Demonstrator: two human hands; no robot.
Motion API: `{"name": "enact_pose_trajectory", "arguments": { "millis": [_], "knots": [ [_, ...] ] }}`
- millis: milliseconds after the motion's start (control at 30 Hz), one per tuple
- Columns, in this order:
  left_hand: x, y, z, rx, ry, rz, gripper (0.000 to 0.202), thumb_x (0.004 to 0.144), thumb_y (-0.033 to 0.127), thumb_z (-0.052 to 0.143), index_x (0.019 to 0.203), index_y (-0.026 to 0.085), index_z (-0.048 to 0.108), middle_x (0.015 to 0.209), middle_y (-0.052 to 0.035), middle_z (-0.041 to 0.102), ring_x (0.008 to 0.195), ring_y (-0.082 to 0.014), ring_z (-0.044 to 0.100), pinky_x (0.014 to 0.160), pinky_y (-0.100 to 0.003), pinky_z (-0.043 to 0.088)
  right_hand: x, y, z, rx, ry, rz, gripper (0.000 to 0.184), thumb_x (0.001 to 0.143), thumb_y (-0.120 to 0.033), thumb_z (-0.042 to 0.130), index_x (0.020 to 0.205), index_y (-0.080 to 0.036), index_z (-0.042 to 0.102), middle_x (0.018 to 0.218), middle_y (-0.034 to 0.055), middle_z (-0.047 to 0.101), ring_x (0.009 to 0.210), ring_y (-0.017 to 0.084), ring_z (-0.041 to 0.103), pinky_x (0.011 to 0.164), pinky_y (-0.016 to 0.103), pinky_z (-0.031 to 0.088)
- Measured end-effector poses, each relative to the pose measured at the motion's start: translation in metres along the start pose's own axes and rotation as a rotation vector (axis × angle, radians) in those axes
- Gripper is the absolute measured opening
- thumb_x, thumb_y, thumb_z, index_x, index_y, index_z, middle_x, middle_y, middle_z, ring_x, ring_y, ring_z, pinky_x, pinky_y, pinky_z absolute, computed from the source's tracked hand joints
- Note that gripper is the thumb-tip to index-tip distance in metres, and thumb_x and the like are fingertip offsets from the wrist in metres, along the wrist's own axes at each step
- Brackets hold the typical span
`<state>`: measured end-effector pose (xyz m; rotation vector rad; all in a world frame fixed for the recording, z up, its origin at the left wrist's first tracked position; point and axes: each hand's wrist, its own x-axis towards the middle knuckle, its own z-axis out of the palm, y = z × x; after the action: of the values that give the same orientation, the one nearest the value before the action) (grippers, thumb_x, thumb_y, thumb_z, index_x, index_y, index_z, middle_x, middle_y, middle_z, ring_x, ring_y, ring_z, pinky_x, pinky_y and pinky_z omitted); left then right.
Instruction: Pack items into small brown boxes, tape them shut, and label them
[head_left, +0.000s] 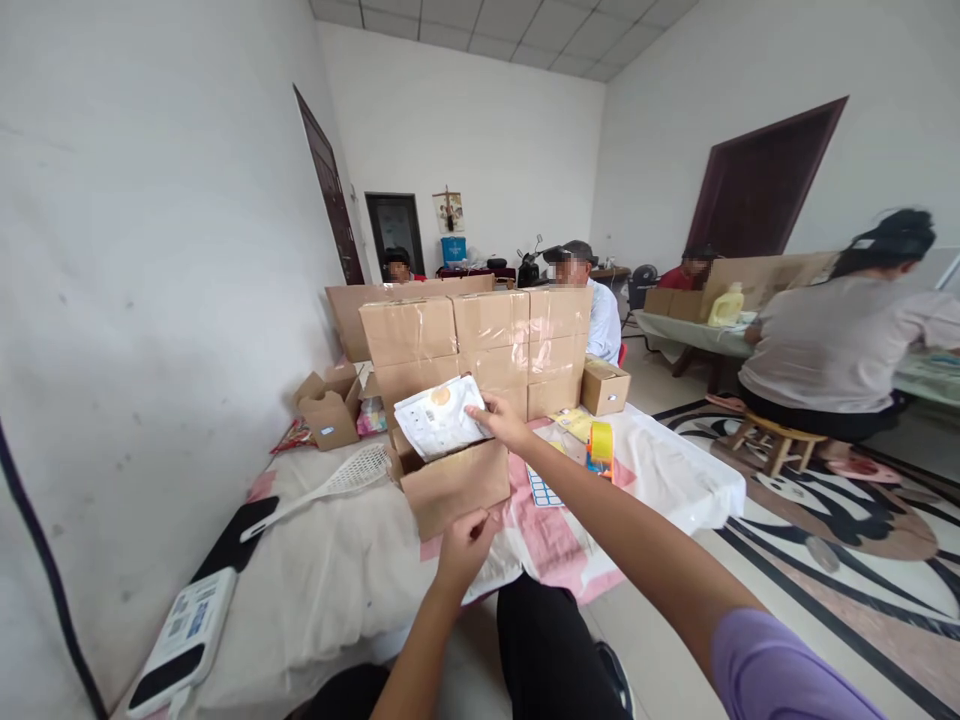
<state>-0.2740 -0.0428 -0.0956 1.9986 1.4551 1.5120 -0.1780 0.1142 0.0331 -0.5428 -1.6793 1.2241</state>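
Note:
My right hand (501, 420) grips the right edge of a white plastic packet (441, 418), with the thumb on top. The packet, printed with an orange round mark and dark text, is tilted over an open cardboard box (456, 488). Its lower edge hides part of the box's inside. My left hand (465, 550) is closed at the lower front edge of this box, fingers curled. Whether those fingers pinch the cardboard or something else cannot be made out. Behind the packet rises a stack of taped cardboard boxes (491, 330).
On the cloth-covered table (330, 560) lie a white slotted swatter (352, 475), a white device (184, 640), a tape dispenser (600, 450) and a label sheet (544, 487). Small boxes (330, 405) stand left, another (606, 387) right. Several other people sit beyond and to the right.

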Motion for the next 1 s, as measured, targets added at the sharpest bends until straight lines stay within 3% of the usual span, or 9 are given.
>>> {"name": "enact_pose_trajectory", "arguments": {
  "millis": [133,200,267,333,400,500,633,833,1000],
  "knots": [
    [0.005,0.0,-0.006,0.096,0.147,0.046,0.036,0.091,0.031,0.054,0.057,0.02,0.056,0.058,0.0002,0.05,0.063,-0.0156,0.052,0.066,-0.029,0.04,0.012,0.009,-0.005,-0.063,-0.074,0.072,0.037,0.07,-0.028,0.068,0.106,-0.017,0.062,0.099,0.0042,0.074,0.084,0.018,0.066,0.074,0.028,0.054],
    [0.011,-0.001,-0.012,0.192,0.308,0.048,0.019,0.088,0.032,0.06,0.078,0.019,0.071,0.09,-0.0103,0.068,0.096,-0.0262,0.06,0.089,-0.038,0.042,0.016,0.012,-0.005,-0.129,-0.108,0.101,0.046,0.068,-0.02,0.061,0.114,-0.019,0.06,0.103,0.0034,0.074,0.081,0.016,0.066,0.067,0.024,0.052],
    [0.019,-0.003,-0.018,0.378,0.495,0.037,0.027,0.086,0.031,0.064,0.108,0.019,0.073,0.128,-0.0184,0.062,0.126,-0.0357,0.049,0.106,-0.05,0.031,0.02,0.015,-0.005,-0.219,-0.155,0.135,0.051,0.065,-0.015,0.056,0.115,-0.02,0.06,0.1,0.0022,0.074,0.075,0.015,0.065,0.061,0.022,0.049],
    [0.027,-0.006,-0.023,0.57,0.602,0.025,0.039,0.087,0.027,0.061,0.126,0.019,0.066,0.14,-0.0186,0.056,0.135,-0.037,0.042,0.111,-0.054,0.022,0.024,0.019,-0.005,-0.338,-0.22,0.178,0.044,0.061,-0.011,0.054,0.102,-0.019,0.067,0.087,0.0012,0.074,0.07,0.015,0.064,0.06,0.023,0.047],
    [0.033,-0.009,-0.026,0.659,0.623,-0.001,0.044,0.086,0.021,0.059,0.13,0.019,0.063,0.134,-0.0166,0.06,0.132,-0.036,0.044,0.11,-0.054,0.021,0.028,0.024,-0.003,-0.477,-0.285,0.221,0.029,0.056,-0.007,0.056,0.079,-0.019,0.071,0.07,0.0004,0.071,0.066,0.015,0.062,0.062,0.025,0.047],
    [0.034,-0.011,-0.025,0.665,0.641,-0.031,0.037,0.081,0.014,0.057,0.114,0.02,0.071,0.111,-0.013,0.065,0.116,-0.0333,0.049,0.103,-0.05,0.027,0.033,0.031,0.004,-0.67,-0.357,0.275,0.019,0.049,-0.001,0.064,0.051,-0.02,0.065,0.052,-0.0012,0.062,0.063,0.017,0.061,0.069,0.03,0.049],
    [0.027,-0.008,-0.026,0.624,0.62,0.019,0.021,0.078,0.008,0.056,0.077,0.022,0.072,0.09,-0.0081,0.062,0.102,-0.0287,0.049,0.094,-0.045,0.029,0.037,0.033,0.009,-0.815,-0.398,0.287,0.027,0.048,0.0,0.07,0.038,-0.021,0.056,0.042,-0.0007,0.054,0.067,0.022,0.064,0.08,0.036,0.049],
    [0.024,-0.006,-0.036,0.572,0.618,0.013,0.02,0.074,0.006,0.057,0.073,0.021,0.07,0.091,-0.0079,0.062,0.1,-0.0276,0.048,0.09,-0.042,0.032,0.026,0.029,-0.004,-0.897,-0.379,0.244,0.021,0.058,-0.005,0.07,0.046,-0.02,0.063,0.057,0.0049,0.067,0.074,0.025,0.067,0.085,0.038,0.049],
    [0.028,-0.006,-0.03,0.567,0.641,0.033,0.022,0.076,0.005,0.055,0.071,0.021,0.07,0.095,-0.0084,0.061,0.099,-0.0268,0.049,0.093,-0.042,0.036,0.003,0.026,0.008,-0.958,-0.301,0.249,0.027,0.053,-0.002,0.074,0.043,-0.02,0.058,0.056,0.0066,0.066,0.077,0.029,0.068,0.088,0.045,0.049]
  ]
}}
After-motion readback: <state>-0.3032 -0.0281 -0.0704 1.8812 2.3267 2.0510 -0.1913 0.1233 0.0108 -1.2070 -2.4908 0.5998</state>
